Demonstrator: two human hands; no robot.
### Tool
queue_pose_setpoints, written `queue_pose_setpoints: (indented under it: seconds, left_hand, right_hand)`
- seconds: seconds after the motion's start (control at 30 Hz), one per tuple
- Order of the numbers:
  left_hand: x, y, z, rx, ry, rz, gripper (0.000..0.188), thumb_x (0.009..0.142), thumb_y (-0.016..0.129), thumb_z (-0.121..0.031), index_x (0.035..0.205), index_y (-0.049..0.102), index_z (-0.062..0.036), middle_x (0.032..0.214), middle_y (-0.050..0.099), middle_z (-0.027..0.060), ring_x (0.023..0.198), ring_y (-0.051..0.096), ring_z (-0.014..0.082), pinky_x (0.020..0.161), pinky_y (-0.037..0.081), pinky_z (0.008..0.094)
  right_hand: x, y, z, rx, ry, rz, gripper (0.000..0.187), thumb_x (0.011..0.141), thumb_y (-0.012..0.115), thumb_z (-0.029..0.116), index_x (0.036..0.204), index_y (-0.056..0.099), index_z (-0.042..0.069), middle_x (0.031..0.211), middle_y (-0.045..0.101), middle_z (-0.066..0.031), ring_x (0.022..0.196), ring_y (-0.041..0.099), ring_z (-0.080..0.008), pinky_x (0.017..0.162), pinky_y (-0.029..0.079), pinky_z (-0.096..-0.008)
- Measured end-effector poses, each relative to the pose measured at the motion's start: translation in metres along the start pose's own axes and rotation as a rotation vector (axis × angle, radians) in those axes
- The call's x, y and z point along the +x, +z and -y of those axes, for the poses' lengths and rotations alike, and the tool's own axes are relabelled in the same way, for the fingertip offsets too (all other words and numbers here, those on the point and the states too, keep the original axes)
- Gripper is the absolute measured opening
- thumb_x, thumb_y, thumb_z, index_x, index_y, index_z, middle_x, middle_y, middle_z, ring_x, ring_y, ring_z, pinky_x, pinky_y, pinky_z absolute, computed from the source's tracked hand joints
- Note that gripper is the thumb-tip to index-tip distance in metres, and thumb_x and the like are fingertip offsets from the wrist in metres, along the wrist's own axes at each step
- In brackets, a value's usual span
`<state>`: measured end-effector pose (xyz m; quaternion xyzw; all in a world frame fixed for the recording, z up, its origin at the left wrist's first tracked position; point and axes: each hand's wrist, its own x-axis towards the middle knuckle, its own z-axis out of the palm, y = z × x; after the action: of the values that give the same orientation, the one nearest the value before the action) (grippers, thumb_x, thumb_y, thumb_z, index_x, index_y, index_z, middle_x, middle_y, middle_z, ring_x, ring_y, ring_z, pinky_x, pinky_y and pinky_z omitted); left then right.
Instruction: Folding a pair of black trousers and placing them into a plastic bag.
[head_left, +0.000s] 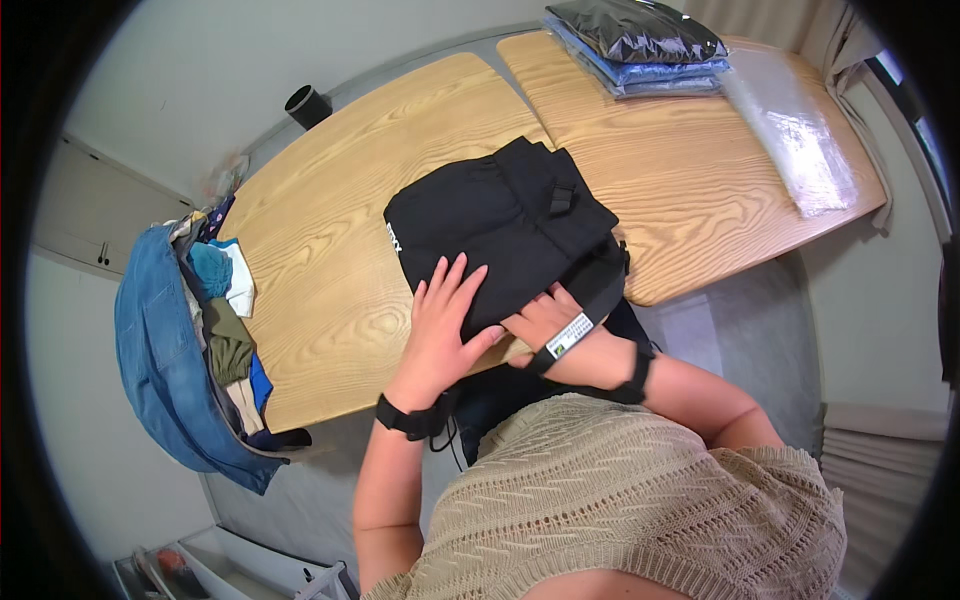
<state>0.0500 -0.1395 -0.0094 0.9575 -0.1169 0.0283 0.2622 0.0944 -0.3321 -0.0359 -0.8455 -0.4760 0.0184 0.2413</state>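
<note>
Two hands rest on a folded black garment (500,225) lying at the near edge of the wooden table (350,200): the left hand (440,320) lies flat on it with fingers spread, while the right hand (548,318) curls at its near right corner, whether pinching cloth I cannot tell. The garment looks soft, light and floppy, likely best taken by its folded edges; a heap of clothes (200,340) sits left, bagged shirts (640,50) far right.

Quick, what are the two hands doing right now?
Left hand: open, fingers spread, pressing flat on the black garment.
Right hand: on the garment's near edge; whether it grips the cloth cannot be told.
</note>
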Motion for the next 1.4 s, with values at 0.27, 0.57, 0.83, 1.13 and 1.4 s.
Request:
queue_pose_setpoints:
  seconds: [0.27, 0.57, 0.83, 1.13, 1.4]
  left_hand:
    - [0.001, 0.016, 0.003, 0.036, -0.01, -0.116, 0.065, 0.075, 0.068, -0.009, 0.135, 0.044, -0.0113, 0.146, 0.035, 0.0111, 0.138, 0.026, 0.0326, 0.111, 0.018, 0.0493]
    - [-0.002, 0.023, 0.0, 0.02, -0.027, -0.126, 0.069, 0.071, 0.07, -0.007, 0.135, 0.044, -0.0118, 0.145, 0.036, 0.0105, 0.138, 0.026, 0.032, 0.111, 0.018, 0.0491]
    - [-0.007, 0.012, 0.0, -0.006, -0.035, -0.119, 0.067, 0.067, 0.065, 0.0, 0.131, 0.048, -0.0116, 0.144, 0.039, 0.0083, 0.138, 0.027, 0.0295, 0.112, 0.02, 0.0493]
    - [-0.003, 0.008, 0.004, 0.142, 0.008, 0.019, 0.076, 0.067, 0.063, 0.003, 0.137, 0.045, -0.0206, 0.148, 0.028, 0.0138, 0.138, 0.022, 0.038, 0.111, 0.02, 0.053]
    - [0.0, 0.007, -0.006, 0.098, 0.094, 0.074, 0.062, 0.082, 0.065, -0.031, 0.139, 0.043, -0.0224, 0.15, 0.022, 0.02, 0.137, 0.017, 0.0441, 0.109, 0.017, 0.0573]
  right_hand:
    - [-0.013, -0.1, -0.051, 0.445, 0.623, -0.587, 0.024, 0.084, 0.065, 0.021, 0.08, 0.064, -0.002, 0.073, 0.063, -0.0135, 0.066, 0.06, -0.0218, 0.063, 0.046, -0.0296]
    - [0.01, -0.067, -0.067, 0.002, 0.825, -0.359, 0.052, 0.075, 0.071, 0.044, 0.092, 0.062, -0.005, 0.087, 0.065, -0.0222, 0.085, 0.063, -0.0371, 0.076, 0.05, -0.0414]
    - [-0.001, -0.078, -0.069, 0.442, 0.715, -0.259, 0.042, 0.084, 0.064, 0.031, 0.095, 0.061, -0.01, 0.084, 0.066, -0.0177, 0.077, 0.063, -0.0244, 0.073, 0.047, -0.0336]
    - [-0.005, -0.064, -0.071, 0.421, 0.779, -0.337, 0.038, 0.078, 0.067, 0.012, 0.109, 0.055, -0.005, 0.093, 0.062, -0.0174, 0.089, 0.06, -0.0278, 0.078, 0.047, -0.033]
    - [-0.023, -0.037, -0.056, -0.18, 0.336, -0.254, 0.049, 0.09, 0.054, 0.037, 0.131, 0.048, 0.01, 0.14, 0.041, -0.0161, 0.129, 0.04, -0.0324, 0.097, 0.037, -0.0478]
